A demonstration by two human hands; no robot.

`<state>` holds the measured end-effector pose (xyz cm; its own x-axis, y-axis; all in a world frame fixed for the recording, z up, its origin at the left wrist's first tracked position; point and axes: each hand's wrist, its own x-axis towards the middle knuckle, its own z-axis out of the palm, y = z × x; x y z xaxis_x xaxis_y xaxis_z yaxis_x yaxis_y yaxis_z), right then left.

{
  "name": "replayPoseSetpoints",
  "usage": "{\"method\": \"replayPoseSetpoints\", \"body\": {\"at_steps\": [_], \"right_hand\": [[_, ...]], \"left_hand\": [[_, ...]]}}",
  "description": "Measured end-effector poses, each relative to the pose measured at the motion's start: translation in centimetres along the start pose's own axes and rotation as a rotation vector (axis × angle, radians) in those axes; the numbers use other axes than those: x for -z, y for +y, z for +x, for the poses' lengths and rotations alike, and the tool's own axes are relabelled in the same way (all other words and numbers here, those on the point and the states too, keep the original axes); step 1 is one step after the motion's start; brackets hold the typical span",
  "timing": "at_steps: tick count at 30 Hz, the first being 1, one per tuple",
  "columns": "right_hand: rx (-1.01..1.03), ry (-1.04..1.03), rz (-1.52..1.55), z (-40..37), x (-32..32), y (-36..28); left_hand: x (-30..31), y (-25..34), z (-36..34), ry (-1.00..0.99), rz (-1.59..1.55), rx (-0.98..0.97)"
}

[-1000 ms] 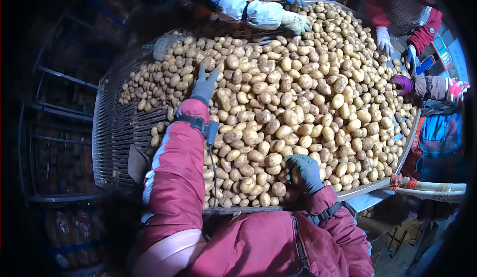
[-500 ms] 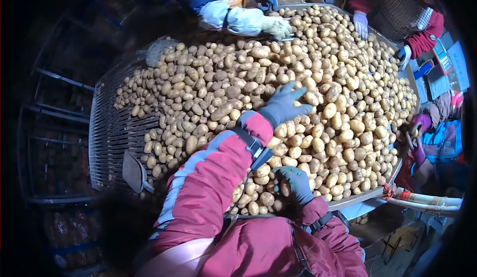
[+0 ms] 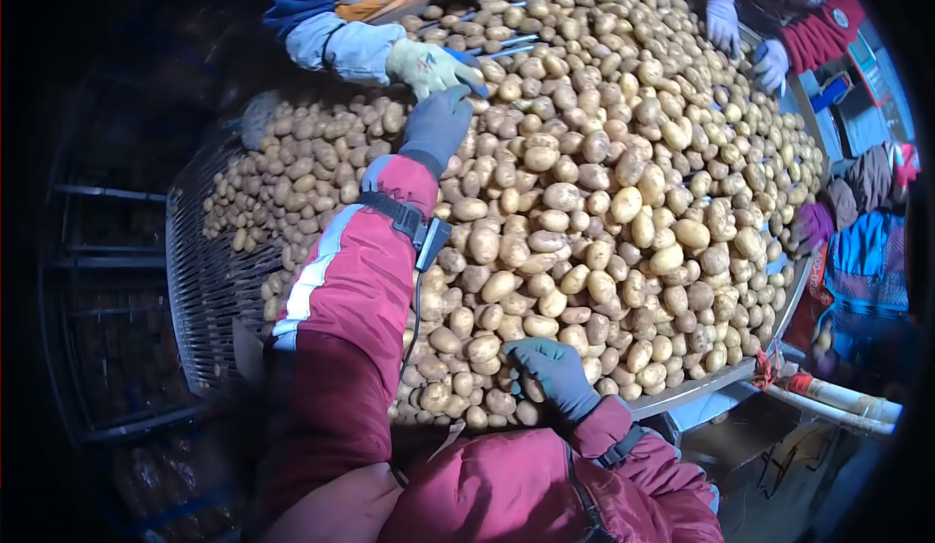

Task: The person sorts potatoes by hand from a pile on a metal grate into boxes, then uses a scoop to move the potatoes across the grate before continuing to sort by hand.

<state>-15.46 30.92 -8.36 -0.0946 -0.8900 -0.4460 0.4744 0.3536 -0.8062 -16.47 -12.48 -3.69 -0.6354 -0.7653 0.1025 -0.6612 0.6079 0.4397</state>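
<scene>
Potatoes (image 3: 560,195) form a broad heap on the bench (image 3: 721,379). At the heap's far side, the left hand (image 3: 438,124) meets a co-worker's glove (image 3: 429,68), its grip unreadable. At its near edge, the right hand (image 3: 557,375) curls half-open over potatoes, hold unclear.

We see many potatoes (image 3: 627,205), rounded to oval, pale yellow to brown, many smudged with dark patches. They lie loose at mixed angles, touching and piled on one another, in a broad heap from left of centre to the right of the frame. Those at left look smaller and duller, though the dim light leaves us unsure.
</scene>
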Motion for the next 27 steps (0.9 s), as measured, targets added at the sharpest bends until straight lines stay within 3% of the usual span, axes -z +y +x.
{"method": "replayPoseSetpoints", "body": {"at_steps": [1, 3, 4, 7, 9, 12, 14, 18, 19, 21, 23, 25, 26, 27], "right_hand": [[-0.012, -0.008, 0.010, 0.2, 0.1, 0.3], [-0.144, 0.012, 0.052, 0.0, 0.2, -0.5], [-0.145, 0.018, 0.057, 0.0, 0.2, -1.3], [-0.208, 0.021, 0.061, -0.1, -0.1, -2.2], [-0.225, 0.019, 0.018, 0.2, 0.0, -1.8], [-0.194, 0.014, 0.020, 0.2, 0.0, -1.7], [-0.148, -0.017, 0.020, 0.5, 0.5, 0.0], [0.031, 0.047, -0.074, 1.2, 0.9, 3.3], [0.113, 0.038, -0.149, 1.5, 0.9, 3.1], [-0.017, 0.057, 0.063, 0.8, 0.9, 1.1], [-0.125, 0.138, 0.259, -0.3, 0.7, -2.0], [-0.144, 0.166, 0.543, -2.2, 0.9, -5.5], [0.096, 0.152, 0.172, -2.6, 2.2, -5.8], [0.329, 0.132, -0.205, -3.3, 3.9, -5.7]], "left_hand": [[-1.2, 0.4, 0.5, -0.015, -0.008, -0.006], [-3.9, 0.6, 1.0, -0.064, 0.236, -0.209], [-9.6, -3.3, 2.5, -0.173, 0.357, -0.142], [-6.7, 4.1, -0.6, -0.285, 0.373, -0.088], [-6.9, 2.9, -3.3, -0.164, 0.229, -0.081], [-0.8, 5.1, -8.7, -0.275, 0.150, -0.132], [3.0, 7.2, -11.6, -0.526, 0.031, -0.197], [2.8, 5.0, -18.9, -0.405, -0.320, -0.288], [3.3, 4.9, -20.3, -0.385, -0.460, -0.183], [4.3, 3.7, -22.1, -0.368, -0.608, -0.079], [3.6, 0.1, -23.8, -0.124, 0.084, -0.244], [1.3, -4.7, -26.1, -0.015, 0.219, -0.217], [-0.4, -7.2, -27.0, -0.086, 0.281, -0.213], [0.2, -5.5, -27.3, -0.083, 0.265, -0.222]]}}
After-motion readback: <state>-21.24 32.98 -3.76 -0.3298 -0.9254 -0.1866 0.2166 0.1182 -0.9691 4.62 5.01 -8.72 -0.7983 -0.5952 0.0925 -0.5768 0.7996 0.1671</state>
